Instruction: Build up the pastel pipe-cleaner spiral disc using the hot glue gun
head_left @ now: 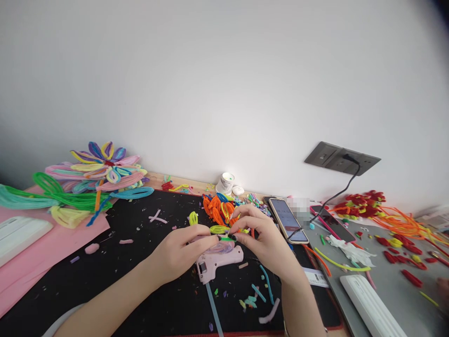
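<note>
Fingers [207,243] of left hand [171,252] and right hand [264,241] pinching green strip [226,238], long axis sideways

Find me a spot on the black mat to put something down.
Best is the black mat between the left forearm and the pale blue strip, bare but for specks. Left of that forearm, toward the pink sheet, looks mostly open too. Crowded: behind the glue gun, with orange bundles.

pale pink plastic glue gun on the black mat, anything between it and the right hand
Yes, a pale lilac fuzzy looped piece between the left hand and right hand covers the far edge of the glue gun. The gun's near side looks uncovered.
</note>
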Motion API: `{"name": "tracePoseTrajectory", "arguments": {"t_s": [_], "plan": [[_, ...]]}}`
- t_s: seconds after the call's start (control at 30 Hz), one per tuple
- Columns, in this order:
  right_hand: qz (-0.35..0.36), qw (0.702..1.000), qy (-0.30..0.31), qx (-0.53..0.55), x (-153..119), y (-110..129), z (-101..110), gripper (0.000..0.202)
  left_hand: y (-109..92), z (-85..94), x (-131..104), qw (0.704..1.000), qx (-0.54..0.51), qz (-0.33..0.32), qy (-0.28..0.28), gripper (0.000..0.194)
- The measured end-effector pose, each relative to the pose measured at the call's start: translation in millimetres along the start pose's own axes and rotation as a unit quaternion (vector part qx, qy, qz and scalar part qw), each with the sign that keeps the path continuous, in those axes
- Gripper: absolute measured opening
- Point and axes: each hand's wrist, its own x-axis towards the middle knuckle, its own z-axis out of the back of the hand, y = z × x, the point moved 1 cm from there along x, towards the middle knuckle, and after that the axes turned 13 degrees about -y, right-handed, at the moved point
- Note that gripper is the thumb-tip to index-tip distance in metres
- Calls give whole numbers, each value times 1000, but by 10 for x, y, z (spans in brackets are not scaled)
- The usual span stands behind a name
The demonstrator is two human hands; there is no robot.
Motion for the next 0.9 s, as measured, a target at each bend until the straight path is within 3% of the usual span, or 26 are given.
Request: {"name": "tracePoseTrajectory", "arguments": {"t_s": [0.3, 0.53, 0.77, 0.9], "plan": [[12, 999, -29, 14, -8, -27, -20, 20, 4, -2, -12, 1000, -12, 12, 7, 22], [20, 995, -99, -13, 12, -60, 0, 17, 13, -5, -21, 1000, -15, 19, 3, 23], [-48, 957, -206, -198, 50, -536, 182, 14, 41, -2, -10, 998, -9, 52, -17, 23], [-118, 922, -220, -294, 69, -875, 219, 17, 44, -1, 32, 994, -14, 106, -39, 22]]}}
